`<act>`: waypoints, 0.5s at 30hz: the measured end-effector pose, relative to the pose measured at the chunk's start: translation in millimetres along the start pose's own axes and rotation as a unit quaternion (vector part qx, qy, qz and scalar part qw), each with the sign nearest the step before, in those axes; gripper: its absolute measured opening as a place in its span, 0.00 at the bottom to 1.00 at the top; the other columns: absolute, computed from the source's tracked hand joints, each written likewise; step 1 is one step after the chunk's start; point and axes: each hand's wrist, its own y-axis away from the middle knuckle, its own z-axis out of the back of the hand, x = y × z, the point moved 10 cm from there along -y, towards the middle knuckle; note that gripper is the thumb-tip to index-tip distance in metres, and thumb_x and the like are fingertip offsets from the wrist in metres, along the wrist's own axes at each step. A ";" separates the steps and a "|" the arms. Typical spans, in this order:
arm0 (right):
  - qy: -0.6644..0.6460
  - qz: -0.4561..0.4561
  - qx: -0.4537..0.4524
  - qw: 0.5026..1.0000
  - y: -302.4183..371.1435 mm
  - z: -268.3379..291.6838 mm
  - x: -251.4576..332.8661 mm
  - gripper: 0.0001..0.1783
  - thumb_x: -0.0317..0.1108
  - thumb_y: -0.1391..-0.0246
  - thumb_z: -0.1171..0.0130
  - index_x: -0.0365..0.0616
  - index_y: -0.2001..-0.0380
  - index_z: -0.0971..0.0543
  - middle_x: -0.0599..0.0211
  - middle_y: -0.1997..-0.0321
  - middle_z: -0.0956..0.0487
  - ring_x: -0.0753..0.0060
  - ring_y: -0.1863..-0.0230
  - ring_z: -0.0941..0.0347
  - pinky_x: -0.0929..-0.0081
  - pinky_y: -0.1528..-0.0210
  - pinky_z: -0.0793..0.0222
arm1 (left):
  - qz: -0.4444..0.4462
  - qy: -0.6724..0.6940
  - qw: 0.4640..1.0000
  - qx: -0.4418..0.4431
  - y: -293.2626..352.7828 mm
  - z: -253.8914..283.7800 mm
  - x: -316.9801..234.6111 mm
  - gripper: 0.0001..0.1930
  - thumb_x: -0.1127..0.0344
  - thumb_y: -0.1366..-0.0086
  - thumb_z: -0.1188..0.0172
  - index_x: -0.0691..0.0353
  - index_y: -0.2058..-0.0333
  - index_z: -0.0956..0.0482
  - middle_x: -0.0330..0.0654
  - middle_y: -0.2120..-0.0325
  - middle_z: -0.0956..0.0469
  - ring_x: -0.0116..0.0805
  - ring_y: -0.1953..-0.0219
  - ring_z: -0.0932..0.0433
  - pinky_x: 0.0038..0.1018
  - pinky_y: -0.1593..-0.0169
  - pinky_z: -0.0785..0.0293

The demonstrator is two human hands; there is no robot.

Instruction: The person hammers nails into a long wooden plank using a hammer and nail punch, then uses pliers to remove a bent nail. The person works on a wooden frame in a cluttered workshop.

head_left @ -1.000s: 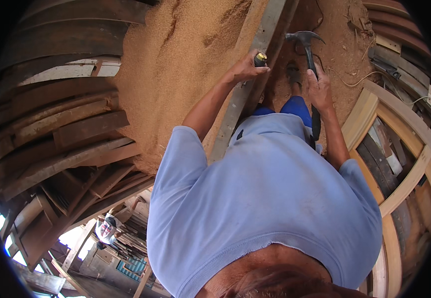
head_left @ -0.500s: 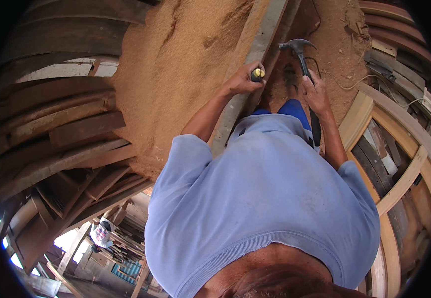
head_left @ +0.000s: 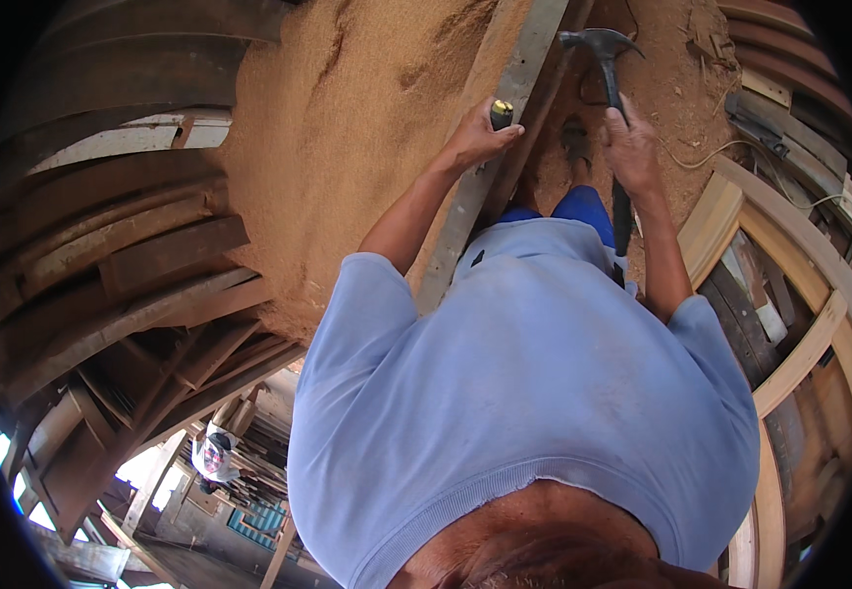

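Ground: brown floor (head_left: 298, 187) under a loose granular layer, with timber laid along both sides.
The layer resembles sawdust, is ridged toward the upper edge and spreads left of a long grey beam (head_left: 524, 74) running diagonally; the beam's own support cannot be determined. Right of the beam, a thin cable (head_left: 706, 164) and wood scraps (head_left: 711, 45) lie on the floor. Dark boards (head_left: 176, 253) are stacked at the left margin.
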 end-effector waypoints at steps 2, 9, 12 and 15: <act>0.168 0.228 0.033 0.959 -1.2 -19.2 -0.9 0.20 0.39 0.31 0.48 0.38 0.42 0.24 0.75 0.76 0.30 0.82 0.75 0.34 0.78 0.71 0.34 | -0.004 0.020 1.000 0.008 0.0 -3.5 -3.8 0.18 0.61 0.39 0.31 0.66 0.57 0.26 0.41 0.70 0.22 0.30 0.69 0.22 0.30 0.62 0.24; -0.065 -0.004 0.072 0.995 -20.2 -5.6 5.7 0.18 0.39 0.33 0.44 0.40 0.46 0.23 0.78 0.76 0.30 0.85 0.77 0.35 0.78 0.73 0.33 | 0.032 0.014 0.999 0.006 1.3 -0.3 8.0 0.19 0.59 0.39 0.29 0.64 0.57 0.26 0.39 0.71 0.21 0.28 0.69 0.21 0.28 0.63 0.24; -0.058 0.033 0.019 0.998 -21.0 -2.5 -4.3 0.21 0.39 0.33 0.43 0.41 0.42 0.25 0.73 0.73 0.26 0.82 0.75 0.31 0.76 0.70 0.30 | 0.031 -0.009 0.999 0.011 2.8 -2.6 5.4 0.18 0.59 0.38 0.29 0.62 0.58 0.26 0.37 0.71 0.21 0.27 0.68 0.20 0.28 0.63 0.23; 0.268 0.271 0.128 0.916 -1.1 -41.7 5.6 0.22 0.39 0.34 0.43 0.39 0.42 0.25 0.67 0.67 0.23 0.76 0.70 0.27 0.73 0.63 0.26 | 0.021 0.091 0.996 0.013 -10.0 -1.9 25.7 0.18 0.61 0.41 0.28 0.65 0.60 0.26 0.39 0.74 0.21 0.27 0.71 0.20 0.28 0.66 0.23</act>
